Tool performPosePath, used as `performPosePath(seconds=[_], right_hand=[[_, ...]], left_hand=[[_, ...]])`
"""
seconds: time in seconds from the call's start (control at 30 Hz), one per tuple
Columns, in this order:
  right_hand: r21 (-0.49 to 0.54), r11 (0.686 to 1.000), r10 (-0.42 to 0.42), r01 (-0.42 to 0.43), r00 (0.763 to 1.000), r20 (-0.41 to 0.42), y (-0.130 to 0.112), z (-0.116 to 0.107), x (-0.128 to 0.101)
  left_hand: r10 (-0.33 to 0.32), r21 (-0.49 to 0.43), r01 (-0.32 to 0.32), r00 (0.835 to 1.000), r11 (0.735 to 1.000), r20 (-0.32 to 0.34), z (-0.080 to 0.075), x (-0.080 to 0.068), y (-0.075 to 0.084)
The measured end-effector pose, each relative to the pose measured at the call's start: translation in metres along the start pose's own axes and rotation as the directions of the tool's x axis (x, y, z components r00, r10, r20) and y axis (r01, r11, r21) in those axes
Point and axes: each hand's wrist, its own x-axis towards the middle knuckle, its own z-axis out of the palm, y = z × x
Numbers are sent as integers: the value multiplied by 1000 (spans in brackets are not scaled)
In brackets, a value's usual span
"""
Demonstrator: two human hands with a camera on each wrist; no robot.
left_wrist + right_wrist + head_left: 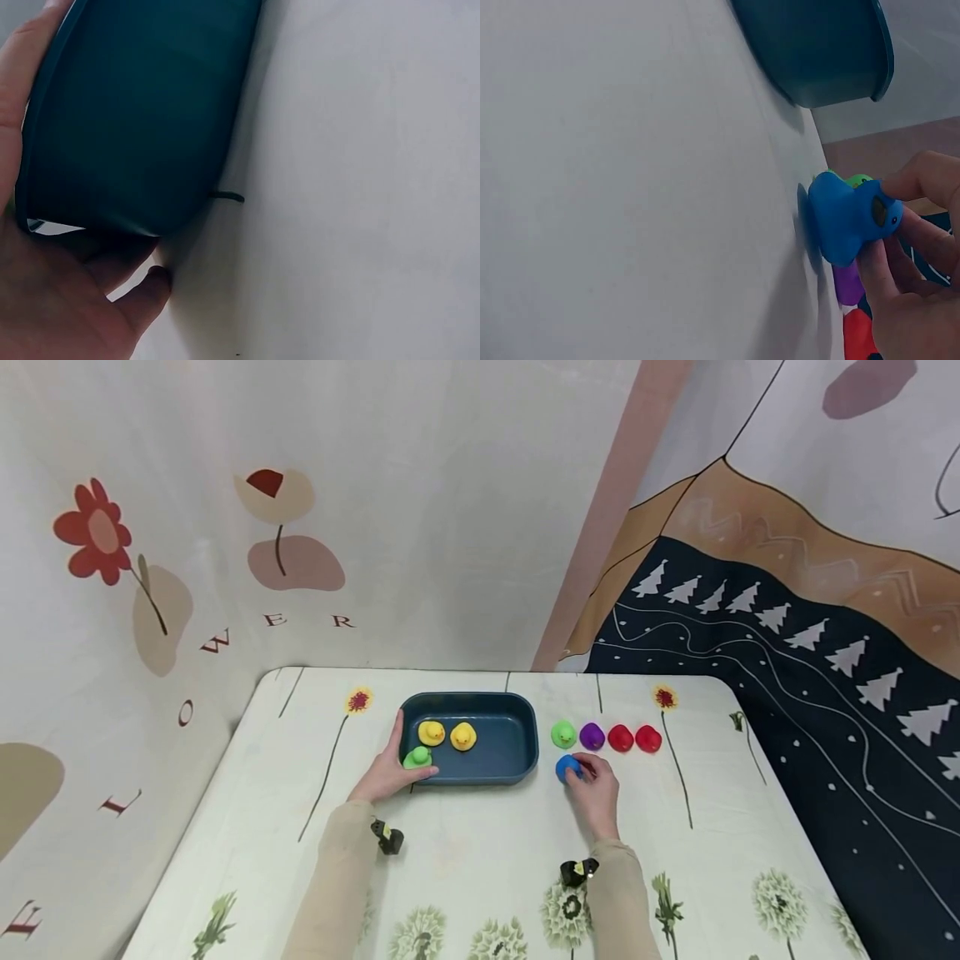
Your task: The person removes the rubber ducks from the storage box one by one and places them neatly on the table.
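Your right hand (596,789) pinches the blue duck (567,767) between thumb and fingertips; the duck sits on the table (480,860), just right of the tray (517,752) and in front of the row of loose ducks. Your left hand (390,768) lies against the tray's left end, fingers fairly straight along the rim, thumb beside a green duck (417,757) at the tray's front left corner; I cannot tell whether you grip that duck or only touch it. By my reading you are near the halfway mark: two yellow ducks (447,734) sit in the tray's back left part, with the green one at its corner. Left outside, toward the table's back edge, are a second green duck (563,734), a purple duck (592,736) and two red ducks (633,738), plus the blue one you hold.
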Motion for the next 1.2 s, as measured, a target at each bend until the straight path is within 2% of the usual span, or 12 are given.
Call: performPosePath(seconds=[0.37, 0.63, 0.83, 1.2], right_hand=[[54, 998, 10, -10, 1000, 8, 2, 0, 2], [30, 1000, 9, -9, 1000, 20, 0, -1, 2], [61, 996, -72, 72, 997, -4, -12, -4, 1], [78, 979, -194, 190, 980, 40, -33, -2, -2]], left_hand=[[12, -3, -12, 999, 1000, 36, -4, 0, 1], [6, -4, -5, 999, 1000, 34, -3, -1, 2], [10, -11, -10, 999, 1000, 31, -3, -1, 2], [10, -22, -9, 999, 1000, 31, -3, -1, 2]])
